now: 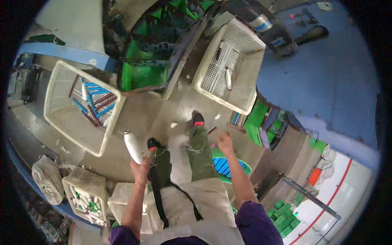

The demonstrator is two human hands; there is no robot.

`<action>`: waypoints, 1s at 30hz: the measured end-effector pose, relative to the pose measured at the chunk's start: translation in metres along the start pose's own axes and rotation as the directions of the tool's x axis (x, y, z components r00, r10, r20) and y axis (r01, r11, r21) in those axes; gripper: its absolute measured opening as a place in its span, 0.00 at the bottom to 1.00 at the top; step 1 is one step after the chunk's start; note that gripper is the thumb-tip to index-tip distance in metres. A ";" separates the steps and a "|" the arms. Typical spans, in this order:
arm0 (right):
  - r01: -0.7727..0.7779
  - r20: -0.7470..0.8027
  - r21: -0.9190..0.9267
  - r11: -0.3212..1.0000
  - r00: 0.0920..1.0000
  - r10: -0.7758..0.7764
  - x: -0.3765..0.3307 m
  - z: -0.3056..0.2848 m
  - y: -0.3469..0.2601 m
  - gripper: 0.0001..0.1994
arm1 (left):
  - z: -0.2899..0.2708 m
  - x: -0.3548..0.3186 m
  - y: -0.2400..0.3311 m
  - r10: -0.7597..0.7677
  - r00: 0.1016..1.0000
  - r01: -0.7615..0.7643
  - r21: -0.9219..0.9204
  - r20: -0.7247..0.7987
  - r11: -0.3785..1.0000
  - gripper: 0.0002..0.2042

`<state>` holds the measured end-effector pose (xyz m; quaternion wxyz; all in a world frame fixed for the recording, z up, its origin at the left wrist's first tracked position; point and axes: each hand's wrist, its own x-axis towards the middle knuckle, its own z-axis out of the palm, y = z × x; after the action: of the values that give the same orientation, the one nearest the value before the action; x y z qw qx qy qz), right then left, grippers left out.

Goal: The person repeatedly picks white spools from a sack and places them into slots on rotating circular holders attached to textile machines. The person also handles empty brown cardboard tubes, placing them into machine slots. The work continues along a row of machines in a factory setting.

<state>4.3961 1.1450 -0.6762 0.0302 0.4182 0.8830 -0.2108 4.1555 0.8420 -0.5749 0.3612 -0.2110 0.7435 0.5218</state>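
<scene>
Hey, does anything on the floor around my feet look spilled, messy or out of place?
Yes. White scraps of fluff lie scattered on the grey floor by your shoes, with more along the left edge near the sack. A lone white bobbin lies loose in the nearly empty crate. The left hand holds a white bobbin.

left crate point(61, 118): blue, dark tubes | right crate point(253, 61): one white bobbin | green bins point(141, 75)

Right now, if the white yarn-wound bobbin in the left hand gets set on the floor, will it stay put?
Probably not: the white yarn-wound bobbin looks round and tapered, so it would likely roll in a curve. The left hand lifts it by one end, suggesting it is light and stiff.
</scene>
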 end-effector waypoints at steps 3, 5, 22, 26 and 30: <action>-0.288 0.156 0.372 0.882 0.957 0.247 0.103 0.020 0.014 0.11 | 0.077 0.041 -0.013 0.038 0.986 -0.072 0.206 0.164 0.976 0.18; -0.140 0.085 0.361 0.922 0.990 0.117 0.172 0.042 0.041 0.10 | 0.139 0.084 -0.015 0.167 0.970 -0.204 0.224 0.176 0.953 0.20; -0.437 0.004 -0.055 0.898 0.899 0.437 0.443 0.206 0.288 0.32 | 0.369 0.233 -0.032 0.689 0.652 -0.735 0.039 0.317 0.677 0.19; -0.492 -0.107 -0.111 0.864 0.870 0.482 0.464 0.207 0.264 0.27 | 0.366 0.229 -0.046 0.642 0.702 -0.685 0.044 0.309 0.727 0.17; -0.281 -0.249 0.076 0.957 0.924 0.291 0.527 0.204 0.205 0.24 | 0.367 0.228 -0.048 0.659 0.699 -0.681 -0.023 0.276 0.732 0.15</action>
<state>4.1831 1.5615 -1.0539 -0.0623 0.5669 0.8047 -0.1650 4.1568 1.1799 -0.8494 0.2512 0.1606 0.7340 0.6103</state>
